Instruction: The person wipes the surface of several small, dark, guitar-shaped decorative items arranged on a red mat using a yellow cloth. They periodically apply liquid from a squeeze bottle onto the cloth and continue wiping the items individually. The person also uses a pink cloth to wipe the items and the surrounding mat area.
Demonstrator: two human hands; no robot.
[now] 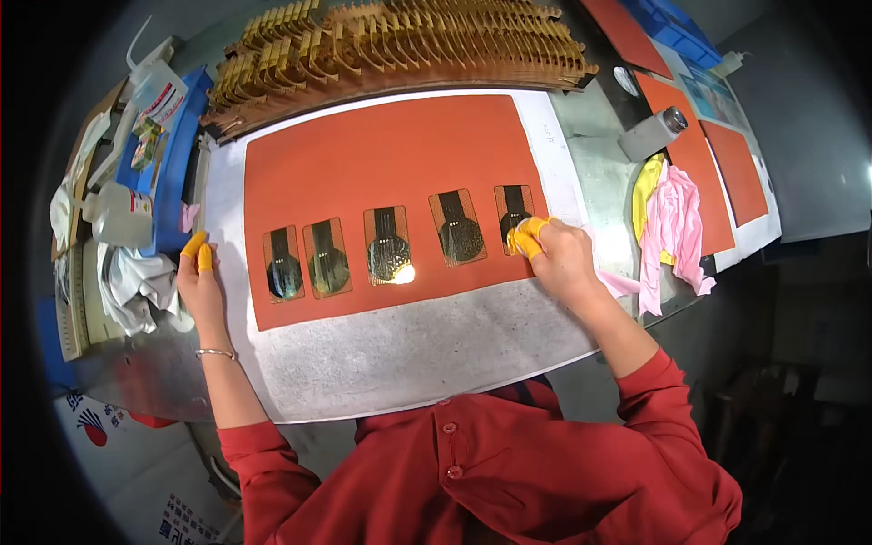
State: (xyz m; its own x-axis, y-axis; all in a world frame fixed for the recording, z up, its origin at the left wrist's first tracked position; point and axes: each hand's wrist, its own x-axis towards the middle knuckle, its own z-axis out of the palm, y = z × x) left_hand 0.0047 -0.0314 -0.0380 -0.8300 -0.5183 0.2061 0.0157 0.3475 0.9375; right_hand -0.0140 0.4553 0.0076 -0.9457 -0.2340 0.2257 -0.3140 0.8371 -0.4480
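Note:
Several thin rectangular plates with copper-coloured patterned borders and glossy dark centres lie in a loose row on an orange-red mat [391, 145]. The rightmost plate [516, 204] is partly covered by my right hand [565, 259]. Yellow finger covers are on its fingertips, which are bent together over that plate; what they pinch, if anything, is hidden. My left hand [200, 277], also with yellow finger covers, rests beside the mat's left edge with its fingertips slightly apart and nothing seen between them. Light glares off the middle plate [389, 243]; left of it lie two plates close together.
A long rack of curved brass-coloured pieces [400, 50] spans the back. On the left are a blue tray [173, 195], a translucent bottle [123, 213] and white cloth [141, 286]. A grey bottle [649, 136] and pink cloth [674, 227] lie on the right, near more orange-red sheets [736, 173].

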